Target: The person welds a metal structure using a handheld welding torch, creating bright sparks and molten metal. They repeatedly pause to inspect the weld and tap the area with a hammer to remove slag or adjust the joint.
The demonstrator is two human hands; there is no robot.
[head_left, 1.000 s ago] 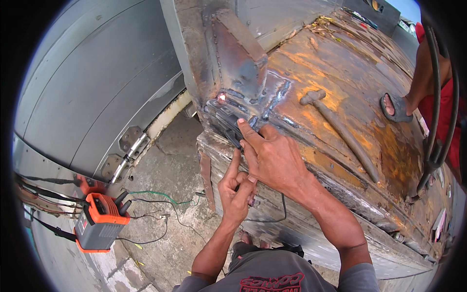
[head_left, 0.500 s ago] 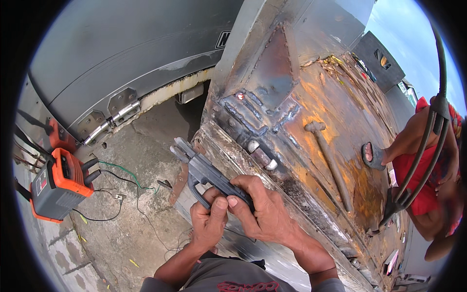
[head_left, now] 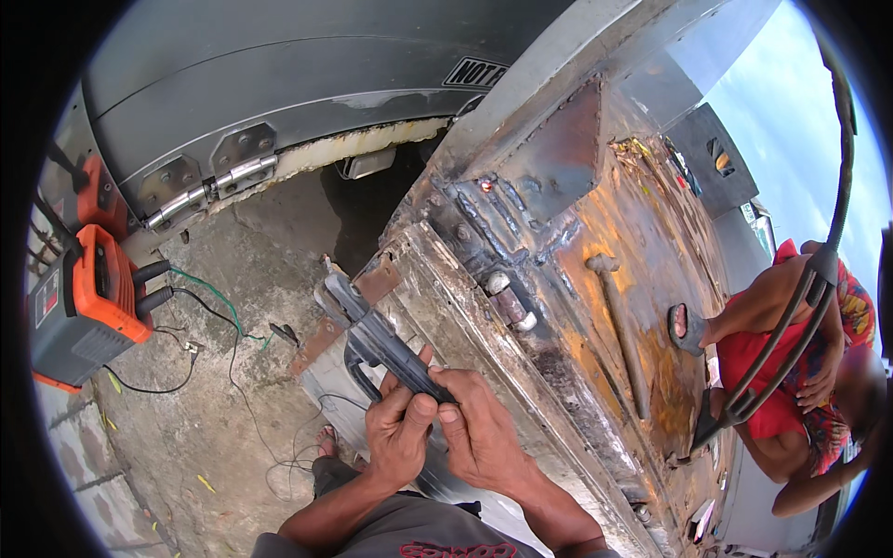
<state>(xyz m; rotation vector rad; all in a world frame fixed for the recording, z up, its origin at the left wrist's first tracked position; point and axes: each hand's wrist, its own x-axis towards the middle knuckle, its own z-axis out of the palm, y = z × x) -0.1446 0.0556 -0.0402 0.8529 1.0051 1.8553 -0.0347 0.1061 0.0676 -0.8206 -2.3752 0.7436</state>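
Both my hands are on a dark grey welding electrode holder, whose jaws point up and to the left, away from me. My left hand is closed around the handle near the curved lever, thumb on top. My right hand pinches the rear end of the handle, its thumb and fingers close beside the left thumb. No welding rod can be made out in the jaws. Beyond the holder is a rusty steel bed with fresh weld beads and a steel cylinder with whitish ends.
A hammer lies on the rusty plate. At the right squats a person in red shorts, a sandalled foot on the plate, behind black cables. An orange-and-grey welding machine with trailing leads stands left, below a hinged grey panel.
My view has turned, so the welding machine sits farther left and the steel bed has shifted. The electrode holder is slightly lower in the picture; both hands keep their grip.
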